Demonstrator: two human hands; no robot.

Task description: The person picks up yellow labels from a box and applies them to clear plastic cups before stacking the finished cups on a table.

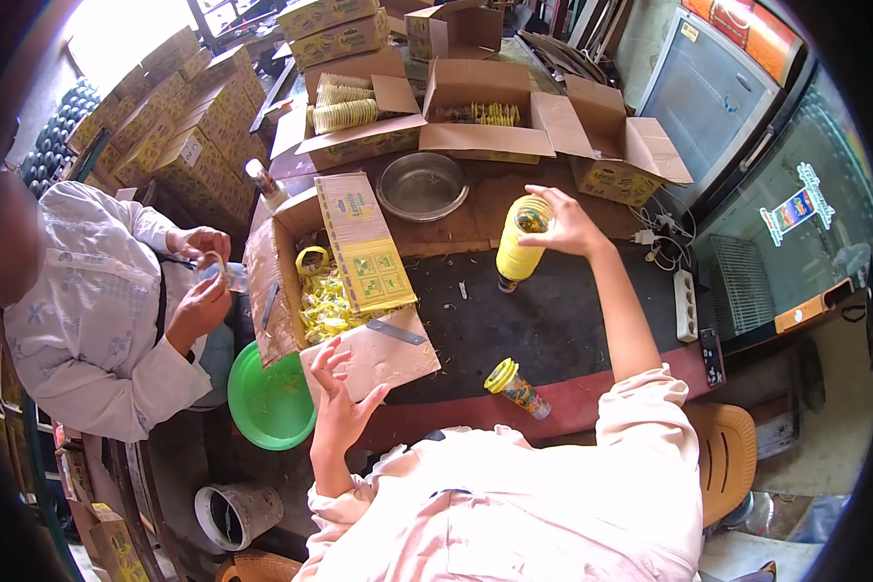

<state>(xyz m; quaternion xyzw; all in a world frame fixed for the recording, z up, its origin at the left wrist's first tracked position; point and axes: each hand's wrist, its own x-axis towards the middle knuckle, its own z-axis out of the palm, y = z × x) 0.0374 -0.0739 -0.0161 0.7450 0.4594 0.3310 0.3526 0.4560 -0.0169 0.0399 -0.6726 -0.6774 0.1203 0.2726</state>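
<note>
My right hand (565,225) is closed round the upper rim of a tall stack of yellow-rimmed plastic cups (520,254), which stands upright over the dark tabletop. My left hand (339,400) is empty with its fingers apart, over the front flap of an open cardboard box (371,242). Yellow strips and rings (332,303) fill that box. Close to my body, a shorter stack of printed clear cups (518,388) with yellow rims leans or lies tilted by the table's red edge.
At left a co-worker's hands (204,281) hold a small pale ring-like piece. A green basin (274,400) lies below the box, with a metal bowl (382,189) behind it. Open cartons (485,136) with stacked cups line the back. A power strip (686,306) lies at right.
</note>
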